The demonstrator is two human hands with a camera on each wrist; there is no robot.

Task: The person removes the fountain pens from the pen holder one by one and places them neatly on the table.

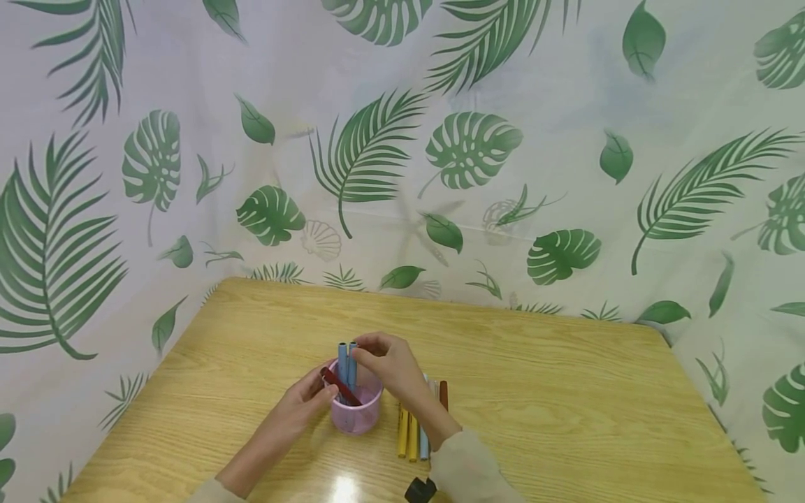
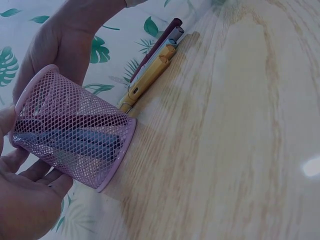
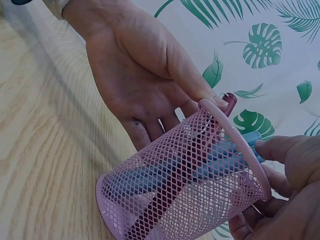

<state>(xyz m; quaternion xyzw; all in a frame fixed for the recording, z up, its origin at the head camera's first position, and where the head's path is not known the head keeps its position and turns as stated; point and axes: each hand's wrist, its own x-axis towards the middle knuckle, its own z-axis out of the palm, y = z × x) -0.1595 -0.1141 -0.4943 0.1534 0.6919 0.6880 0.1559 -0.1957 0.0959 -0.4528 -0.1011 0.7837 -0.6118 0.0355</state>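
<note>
A pink mesh pen cup (image 1: 356,420) stands on the table, with my left hand (image 1: 300,407) holding its side, thumb at the rim. Inside lean a dark red pen (image 1: 342,386) and two light blue pens (image 3: 225,150). At the top of the right-hand blue pen (image 1: 353,365), my right hand (image 1: 391,365) reaches over the cup and pinches it between thumb and fingers. The right wrist view shows the lower ends of the pens through the mesh, near the cup's base.
Beside the cup, partly under my right forearm, lies a row of pens: two yellow pens (image 1: 403,434), a light blue pen (image 1: 424,447) and a dark red pen (image 1: 444,395) among them. A small black object (image 1: 420,490) is at my right cuff. Leaf-printed cloth (image 1: 390,230) hangs behind the table.
</note>
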